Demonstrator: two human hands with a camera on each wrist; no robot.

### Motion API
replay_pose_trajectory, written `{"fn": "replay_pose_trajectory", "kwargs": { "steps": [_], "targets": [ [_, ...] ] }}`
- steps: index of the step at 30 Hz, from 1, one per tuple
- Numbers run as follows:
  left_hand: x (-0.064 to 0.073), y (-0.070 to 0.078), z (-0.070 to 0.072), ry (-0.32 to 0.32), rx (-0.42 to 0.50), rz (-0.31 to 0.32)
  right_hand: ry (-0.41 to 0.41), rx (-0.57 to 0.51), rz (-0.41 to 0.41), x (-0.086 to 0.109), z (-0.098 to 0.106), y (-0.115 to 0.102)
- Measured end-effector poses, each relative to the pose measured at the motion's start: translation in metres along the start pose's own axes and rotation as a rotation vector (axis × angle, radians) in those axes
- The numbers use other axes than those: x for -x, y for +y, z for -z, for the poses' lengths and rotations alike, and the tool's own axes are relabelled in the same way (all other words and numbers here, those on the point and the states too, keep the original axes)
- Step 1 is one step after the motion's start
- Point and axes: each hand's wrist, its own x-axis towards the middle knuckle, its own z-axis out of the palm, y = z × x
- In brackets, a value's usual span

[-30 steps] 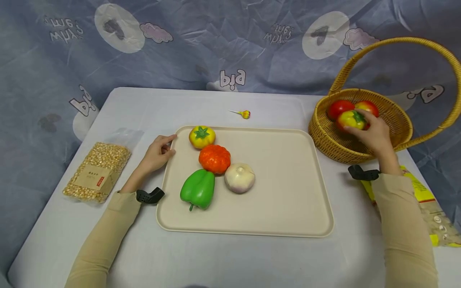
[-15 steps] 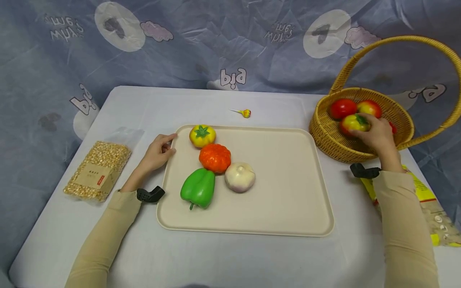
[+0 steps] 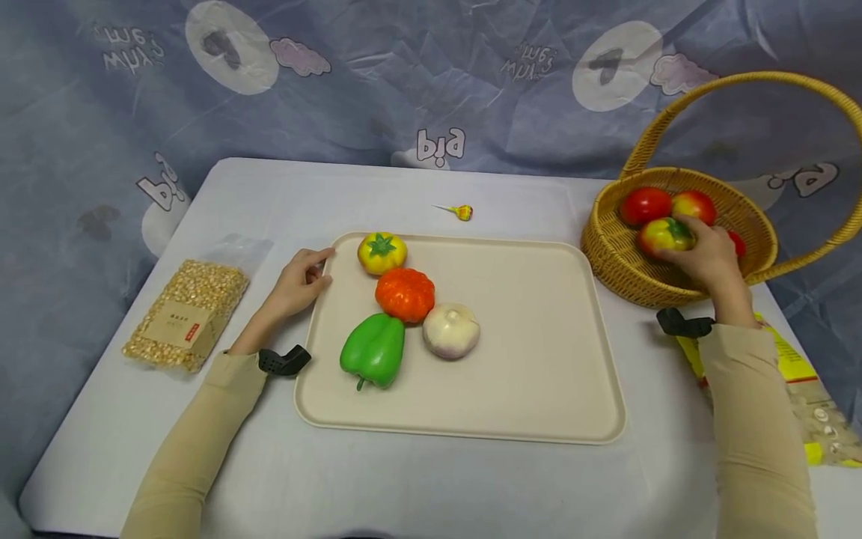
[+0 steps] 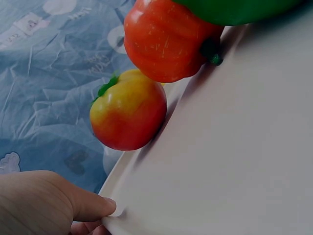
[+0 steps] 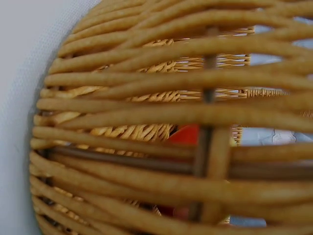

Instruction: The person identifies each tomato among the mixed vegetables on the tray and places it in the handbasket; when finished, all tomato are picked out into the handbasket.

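My left hand pinches the upper left corner of the beige tray, thumb on the rim and fingers below in the left wrist view. On that tray lie a yellow-and-red tomato, an orange pumpkin, a green bell pepper and a whitish, purple-tinged round vegetable. Inside the wicker basket, my right hand holds another yellow-and-red tomato between thumb and fingers. A red tomato and a red-yellow one sit behind it. Basket weave fills the right wrist view, hiding the hand.
The basket's tall handle arches over the right side. A bag of corn kernels lies left of the tray, and a lollipop behind it. Under the right forearm is a yellow-marked bag.
My right hand has lowered slightly and shifted right in the basket with the tomato. A red piece now shows beside the hand. The left hand stays at the tray corner.
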Motion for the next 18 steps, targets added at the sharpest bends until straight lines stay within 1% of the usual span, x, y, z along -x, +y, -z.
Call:
{"fn": "replay_pose_trajectory", "kwargs": {
  "steps": [4, 10, 14, 18],
  "targets": [
    [-0.001, 0.000, -0.001, -0.004, 0.007, 0.003, 0.018, -0.001, 0.012, 0.004, 0.001, -0.002],
    [-0.001, 0.001, -0.001, -0.001, 0.014, 0.004, 0.072, -0.014, 0.034, 0.012, 0.004, -0.005],
    [0.000, 0.001, 0.000, -0.003, 0.013, 0.010, 0.116, -0.031, 0.045, 0.017, 0.002, -0.008],
    [0.000, 0.001, 0.001, -0.011, 0.007, 0.011, 0.186, -0.070, 0.059, 0.023, -0.001, -0.013]
  ]
}}
